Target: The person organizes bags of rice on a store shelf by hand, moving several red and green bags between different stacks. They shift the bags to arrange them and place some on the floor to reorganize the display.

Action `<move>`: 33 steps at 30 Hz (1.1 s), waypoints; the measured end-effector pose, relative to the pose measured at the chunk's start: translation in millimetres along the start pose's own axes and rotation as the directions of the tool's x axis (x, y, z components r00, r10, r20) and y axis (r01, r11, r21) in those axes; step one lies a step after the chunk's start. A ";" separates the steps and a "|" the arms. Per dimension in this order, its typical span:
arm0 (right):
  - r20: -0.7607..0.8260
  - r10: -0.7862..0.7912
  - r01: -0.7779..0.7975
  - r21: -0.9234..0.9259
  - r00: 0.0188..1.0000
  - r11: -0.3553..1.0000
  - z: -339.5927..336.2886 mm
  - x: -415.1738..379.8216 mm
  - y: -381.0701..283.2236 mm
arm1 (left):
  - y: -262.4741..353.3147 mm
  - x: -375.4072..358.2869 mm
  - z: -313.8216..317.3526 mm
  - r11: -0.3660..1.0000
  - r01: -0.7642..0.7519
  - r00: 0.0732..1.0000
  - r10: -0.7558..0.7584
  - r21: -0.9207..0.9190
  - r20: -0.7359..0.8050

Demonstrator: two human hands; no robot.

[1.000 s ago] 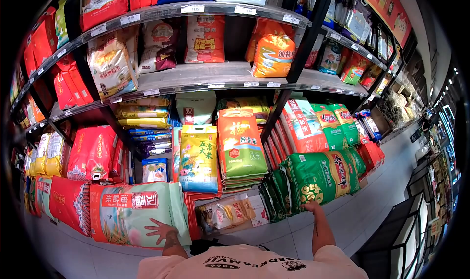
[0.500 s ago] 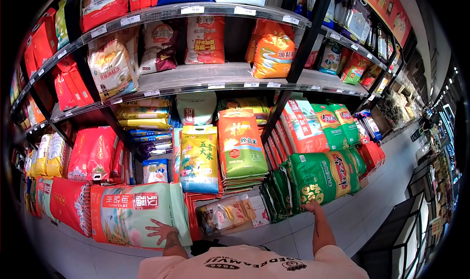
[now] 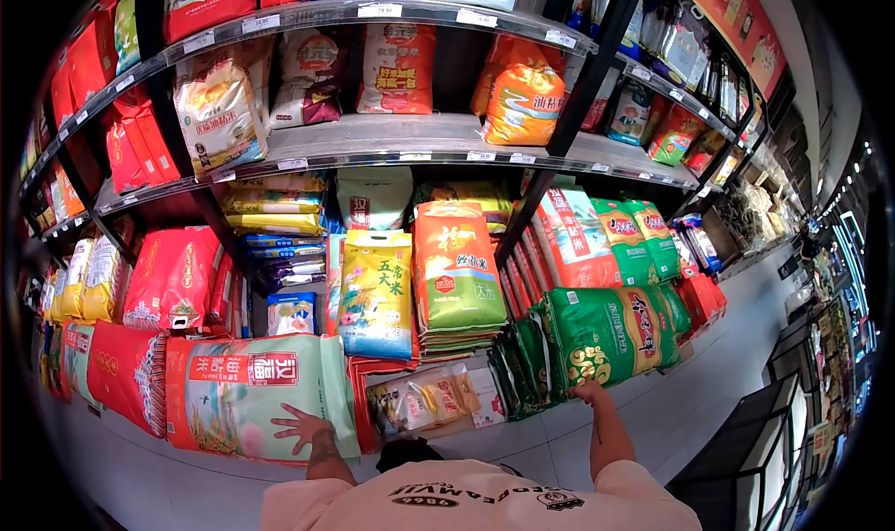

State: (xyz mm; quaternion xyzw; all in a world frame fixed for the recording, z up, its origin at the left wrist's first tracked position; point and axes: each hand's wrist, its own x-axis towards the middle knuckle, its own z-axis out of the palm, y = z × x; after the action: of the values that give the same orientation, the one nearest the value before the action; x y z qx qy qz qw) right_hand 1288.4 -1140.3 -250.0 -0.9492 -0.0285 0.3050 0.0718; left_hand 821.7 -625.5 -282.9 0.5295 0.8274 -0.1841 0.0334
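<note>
My left hand (image 3: 306,430) is open, its fingers spread over the front of a mint-green and red rice bag (image 3: 224,400) at the lower left. My right hand (image 3: 587,391) is at the lower edge of a large green rice bag (image 3: 611,335), fingers stretched toward its gold pattern. Between the hands, a low carton (image 3: 489,400) holds small clear-windowed packs (image 3: 419,402). Behind it stand a yellow and blue rice bag (image 3: 376,298) and a stack topped by an orange and green rice bag (image 3: 457,275).
Red rice bags (image 3: 126,377) continue to the left. Overhead, a curved grey shelf (image 3: 373,137) carries more bags, with price tags along its edge. A black shelf post (image 3: 531,205) rises between the stacks. Tiled floor (image 3: 736,317) runs past the display toward dark stands (image 3: 755,438) on the right.
The view has shifted slightly, and more of a dark shape shows above the shirt. My left hand stays spread over the mint-green and red bag; my right hand remains at the green bag's edge.
</note>
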 end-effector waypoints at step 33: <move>0.061 0.053 -0.035 -0.271 0.997 0.962 61.6 98.4 50.4 | -25.2 -14.3 -26.6 0.974 -0.185 0.978 0.196 -0.133 0.070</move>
State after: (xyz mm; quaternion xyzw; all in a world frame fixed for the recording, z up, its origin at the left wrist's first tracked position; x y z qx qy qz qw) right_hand 1332.9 -1173.2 -363.8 -0.9396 -0.0510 0.3318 -0.0661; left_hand 809.3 -638.2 -247.8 0.5953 0.7806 -0.1493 0.1185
